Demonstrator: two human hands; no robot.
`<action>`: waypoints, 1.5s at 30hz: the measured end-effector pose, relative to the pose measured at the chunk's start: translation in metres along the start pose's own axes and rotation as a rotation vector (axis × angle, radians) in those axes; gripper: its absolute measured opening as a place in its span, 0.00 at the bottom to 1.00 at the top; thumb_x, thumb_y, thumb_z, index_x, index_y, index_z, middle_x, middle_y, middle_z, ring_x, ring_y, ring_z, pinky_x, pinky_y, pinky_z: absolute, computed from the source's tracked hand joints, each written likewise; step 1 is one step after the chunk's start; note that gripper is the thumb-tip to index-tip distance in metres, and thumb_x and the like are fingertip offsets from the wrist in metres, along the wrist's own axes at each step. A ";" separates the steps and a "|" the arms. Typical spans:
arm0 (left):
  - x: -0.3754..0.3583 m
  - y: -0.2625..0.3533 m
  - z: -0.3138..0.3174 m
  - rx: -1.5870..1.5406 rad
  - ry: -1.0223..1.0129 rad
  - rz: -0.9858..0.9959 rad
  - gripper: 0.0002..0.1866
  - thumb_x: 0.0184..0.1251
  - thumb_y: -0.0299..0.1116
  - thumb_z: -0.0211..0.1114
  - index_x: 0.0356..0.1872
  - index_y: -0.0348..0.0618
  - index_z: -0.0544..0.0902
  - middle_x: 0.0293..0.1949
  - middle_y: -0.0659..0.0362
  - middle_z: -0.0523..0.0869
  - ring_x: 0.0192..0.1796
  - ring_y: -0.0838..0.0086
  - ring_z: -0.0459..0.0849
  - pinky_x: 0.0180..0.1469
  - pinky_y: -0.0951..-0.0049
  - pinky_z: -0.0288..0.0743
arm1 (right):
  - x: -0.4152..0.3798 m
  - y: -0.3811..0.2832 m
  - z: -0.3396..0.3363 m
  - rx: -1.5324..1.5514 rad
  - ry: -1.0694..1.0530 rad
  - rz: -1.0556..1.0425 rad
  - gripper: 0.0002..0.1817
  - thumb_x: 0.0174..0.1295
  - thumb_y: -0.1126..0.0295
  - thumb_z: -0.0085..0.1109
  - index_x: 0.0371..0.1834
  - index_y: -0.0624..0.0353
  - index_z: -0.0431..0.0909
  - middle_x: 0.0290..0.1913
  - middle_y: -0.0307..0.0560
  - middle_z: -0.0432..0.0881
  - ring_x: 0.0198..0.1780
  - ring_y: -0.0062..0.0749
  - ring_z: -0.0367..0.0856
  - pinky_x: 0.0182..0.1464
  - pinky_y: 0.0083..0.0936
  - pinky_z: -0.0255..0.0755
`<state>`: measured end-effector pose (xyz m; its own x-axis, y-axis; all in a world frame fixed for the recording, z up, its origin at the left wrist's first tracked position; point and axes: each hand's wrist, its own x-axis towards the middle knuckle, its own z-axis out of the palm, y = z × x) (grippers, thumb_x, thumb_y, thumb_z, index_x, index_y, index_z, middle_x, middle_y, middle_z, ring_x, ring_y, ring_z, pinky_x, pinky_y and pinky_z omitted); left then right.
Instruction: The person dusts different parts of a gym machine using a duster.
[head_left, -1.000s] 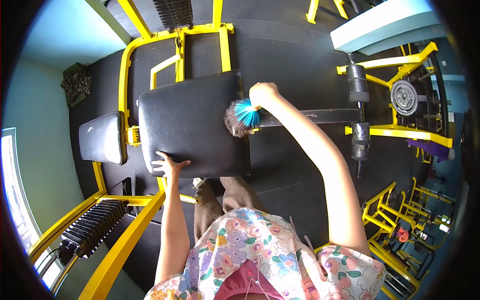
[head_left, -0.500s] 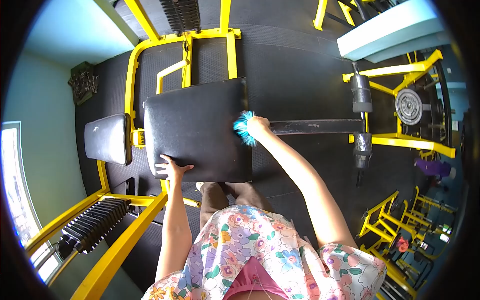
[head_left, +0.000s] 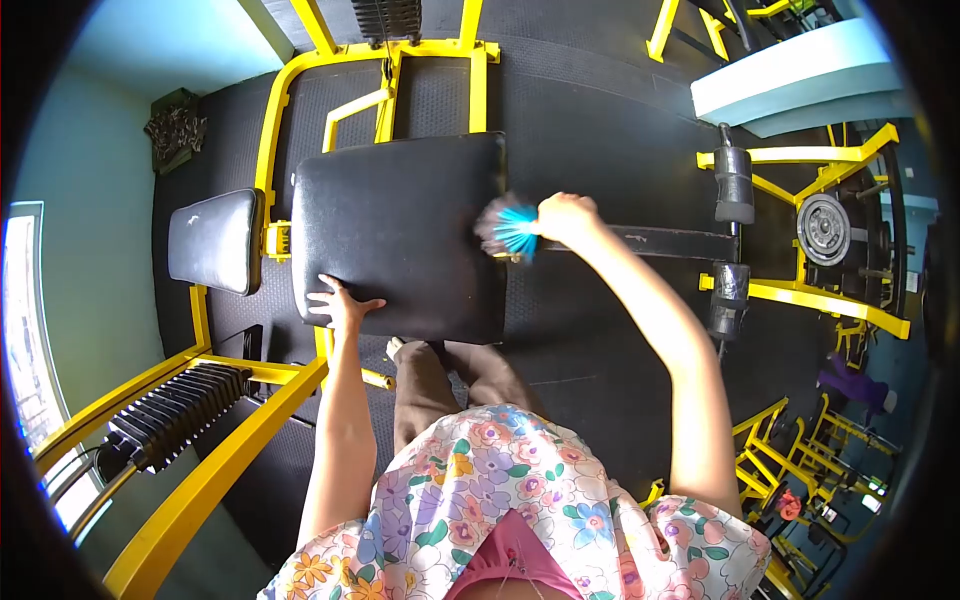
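A wide black padded seat [head_left: 400, 220] of a yellow-framed exercise machine lies in front of me. My left hand [head_left: 344, 304] rests on its near left part, thumb and fingers spread apart. In my right hand [head_left: 566, 218], fingers closed round the handle, is a duster [head_left: 512, 230] with blue and dark bristles. Its bristles are blurred and reach the seat's right edge. Behind my right hand a black bar [head_left: 670, 242] runs right to black foam rollers [head_left: 734, 184]. The duster's handle is mostly hidden in my grip.
A smaller black backrest pad [head_left: 212, 242] stands left of the seat. A black weight stack [head_left: 180, 420] sits in the yellow frame [head_left: 230, 470] at lower left. More yellow machines, one with a weight plate [head_left: 824, 229], stand at right. A person in purple [head_left: 852, 384] shows far right.
My right hand has moved to the right and slightly up with the duster, away from the seat's edge. My left hand stays spread on the seat. The view has shifted a little.
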<state>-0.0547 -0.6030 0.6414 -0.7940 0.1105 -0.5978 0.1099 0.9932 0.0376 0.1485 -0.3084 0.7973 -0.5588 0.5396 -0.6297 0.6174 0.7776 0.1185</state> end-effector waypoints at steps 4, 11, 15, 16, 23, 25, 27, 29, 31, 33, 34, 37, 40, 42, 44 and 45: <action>0.001 -0.001 0.001 0.018 0.007 -0.010 0.76 0.17 0.51 0.81 0.66 0.50 0.30 0.64 0.30 0.33 0.65 0.31 0.36 0.54 0.33 0.58 | -0.071 0.040 -0.083 0.025 -0.061 0.046 0.26 0.49 0.43 0.55 0.29 0.59 0.81 0.33 0.54 0.81 0.39 0.47 0.81 0.39 0.39 0.74; 0.004 -0.007 0.006 0.024 0.020 0.013 0.76 0.18 0.51 0.81 0.66 0.50 0.30 0.63 0.29 0.33 0.65 0.31 0.36 0.54 0.33 0.58 | -0.214 0.109 -0.115 0.427 0.135 0.158 0.31 0.52 0.44 0.57 0.14 0.67 0.74 0.11 0.48 0.65 0.15 0.29 0.66 0.23 0.28 0.61; 0.002 -0.004 0.005 0.028 0.020 -0.003 0.76 0.17 0.51 0.81 0.66 0.50 0.30 0.63 0.30 0.33 0.65 0.31 0.36 0.54 0.33 0.58 | -0.262 0.110 -0.060 0.707 0.306 0.281 0.19 0.58 0.57 0.55 0.25 0.65 0.75 0.14 0.45 0.66 0.18 0.22 0.67 0.23 0.24 0.60; 0.003 -0.005 0.005 0.029 0.021 -0.004 0.76 0.17 0.51 0.81 0.66 0.50 0.30 0.63 0.30 0.33 0.65 0.31 0.36 0.54 0.33 0.58 | -0.260 0.098 -0.036 0.830 0.323 0.339 0.18 0.59 0.56 0.54 0.28 0.63 0.75 0.14 0.41 0.67 0.18 0.19 0.68 0.22 0.23 0.61; 0.007 -0.009 0.009 0.009 0.039 0.025 0.76 0.17 0.50 0.81 0.66 0.50 0.30 0.63 0.28 0.32 0.65 0.30 0.35 0.54 0.33 0.57 | -0.173 -0.117 0.183 1.492 0.283 0.399 0.22 0.66 0.50 0.38 0.27 0.58 0.68 0.12 0.41 0.69 0.12 0.25 0.70 0.13 0.24 0.65; 0.011 -0.013 0.015 -0.042 0.061 0.068 0.76 0.17 0.50 0.81 0.66 0.50 0.31 0.62 0.26 0.32 0.64 0.28 0.35 0.55 0.33 0.55 | -0.157 -0.182 0.255 1.264 0.698 0.052 0.22 0.66 0.57 0.40 0.50 0.67 0.68 0.34 0.56 0.79 0.18 0.38 0.78 0.22 0.30 0.71; 0.058 -0.034 0.063 -0.069 0.168 0.070 0.76 0.17 0.50 0.81 0.66 0.49 0.31 0.62 0.26 0.32 0.64 0.27 0.36 0.55 0.33 0.54 | -0.158 -0.183 0.257 1.019 0.605 -0.115 0.20 0.65 0.58 0.44 0.45 0.67 0.70 0.29 0.59 0.78 0.17 0.44 0.76 0.20 0.33 0.70; 0.129 -0.075 0.124 -0.455 0.238 0.192 0.76 0.17 0.52 0.81 0.66 0.49 0.29 0.61 0.24 0.33 0.63 0.27 0.36 0.55 0.32 0.53 | -0.155 -0.165 0.241 0.852 0.639 -0.101 0.18 0.64 0.58 0.44 0.37 0.65 0.71 0.21 0.59 0.76 0.17 0.48 0.75 0.19 0.37 0.69; 0.064 -0.043 0.072 -0.235 0.166 0.171 0.76 0.17 0.53 0.80 0.66 0.48 0.29 0.61 0.24 0.33 0.63 0.27 0.36 0.55 0.32 0.54 | -0.151 -0.156 0.252 0.868 0.546 0.089 0.18 0.64 0.57 0.43 0.32 0.62 0.69 0.16 0.60 0.74 0.17 0.50 0.75 0.17 0.41 0.68; 0.018 -0.015 0.021 0.047 0.045 0.069 0.76 0.19 0.56 0.78 0.65 0.48 0.28 0.62 0.26 0.31 0.64 0.29 0.36 0.54 0.33 0.56 | -0.147 -0.143 0.261 1.024 0.474 0.325 0.19 0.65 0.56 0.40 0.35 0.63 0.67 0.19 0.65 0.75 0.23 0.58 0.76 0.20 0.48 0.67; 0.009 -0.008 0.013 0.049 0.047 0.064 0.76 0.19 0.56 0.78 0.65 0.48 0.28 0.62 0.26 0.31 0.64 0.29 0.36 0.54 0.33 0.56 | -0.145 -0.139 0.262 1.104 0.496 0.436 0.19 0.66 0.55 0.39 0.36 0.64 0.67 0.22 0.67 0.75 0.25 0.61 0.75 0.21 0.50 0.67; 0.005 -0.006 0.008 0.091 0.004 0.021 0.76 0.18 0.57 0.78 0.65 0.51 0.27 0.63 0.28 0.32 0.65 0.30 0.36 0.54 0.33 0.57 | -0.144 -0.150 0.254 1.174 0.403 0.448 0.19 0.66 0.55 0.36 0.36 0.63 0.66 0.26 0.69 0.76 0.30 0.66 0.74 0.25 0.53 0.67; 0.002 -0.005 0.006 0.065 0.004 0.015 0.76 0.18 0.56 0.79 0.65 0.51 0.27 0.63 0.28 0.32 0.65 0.30 0.36 0.54 0.33 0.57 | -0.140 -0.185 0.264 1.058 0.623 0.221 0.20 0.65 0.56 0.40 0.40 0.66 0.69 0.27 0.67 0.76 0.29 0.59 0.77 0.26 0.44 0.71; 0.004 -0.006 0.007 0.055 -0.004 0.007 0.76 0.17 0.55 0.79 0.65 0.52 0.27 0.63 0.29 0.32 0.65 0.31 0.36 0.54 0.33 0.56 | -0.143 -0.188 0.272 0.949 0.619 0.078 0.20 0.65 0.57 0.43 0.44 0.66 0.69 0.24 0.64 0.76 0.24 0.54 0.78 0.22 0.40 0.71; 0.010 -0.009 0.013 0.026 0.015 0.012 0.76 0.17 0.54 0.79 0.65 0.52 0.28 0.64 0.31 0.32 0.65 0.33 0.37 0.55 0.33 0.56 | -0.147 -0.188 0.279 0.914 0.460 0.156 0.19 0.65 0.57 0.43 0.44 0.65 0.69 0.22 0.63 0.76 0.22 0.53 0.77 0.19 0.41 0.70; 0.007 -0.004 0.007 0.069 -0.032 -0.042 0.76 0.17 0.57 0.78 0.65 0.52 0.28 0.64 0.31 0.33 0.66 0.35 0.36 0.57 0.35 0.54 | -0.148 -0.188 0.274 1.041 0.498 0.204 0.19 0.65 0.56 0.41 0.44 0.63 0.68 0.23 0.64 0.76 0.21 0.57 0.75 0.17 0.44 0.68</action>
<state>-0.0567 -0.6068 0.6309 -0.7796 0.0666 -0.6228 0.1188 0.9920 -0.0426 0.2664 -0.6231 0.6579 -0.4098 0.8699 -0.2745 0.7467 0.1471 -0.6487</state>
